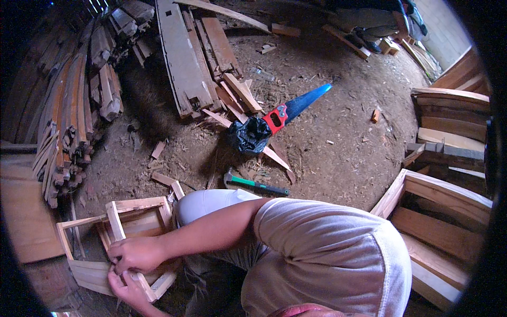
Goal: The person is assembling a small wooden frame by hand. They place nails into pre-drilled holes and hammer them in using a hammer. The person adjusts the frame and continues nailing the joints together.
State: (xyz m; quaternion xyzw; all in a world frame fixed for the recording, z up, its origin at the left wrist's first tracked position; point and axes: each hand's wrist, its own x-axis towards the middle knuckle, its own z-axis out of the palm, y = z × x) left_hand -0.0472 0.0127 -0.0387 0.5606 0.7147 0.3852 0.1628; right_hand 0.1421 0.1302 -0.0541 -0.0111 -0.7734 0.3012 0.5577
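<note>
A small wooden crate frame (90, 272) of pale slats stands at the lower left, close to my leg. My right hand (136, 253) reaches across to the crate's upright slat (115, 222), its fingers curled in a pinch. Just below it, my left hand (125, 288) comes up from the lower edge, with bent fingers meeting those of the right at the slat. Whatever lies between the fingertips is too small and hidden to name. Beyond my knee, a hammer (256, 184) with a green and black handle lies on the dirt floor.
A handsaw (296, 110) with a red handle lies by a black plastic bag (249, 134). Long boards (182, 58) and stacked slats (74, 116) fill the left and back. Wooden crates (443, 203) line the right. Another person (369, 26) is at the far right.
</note>
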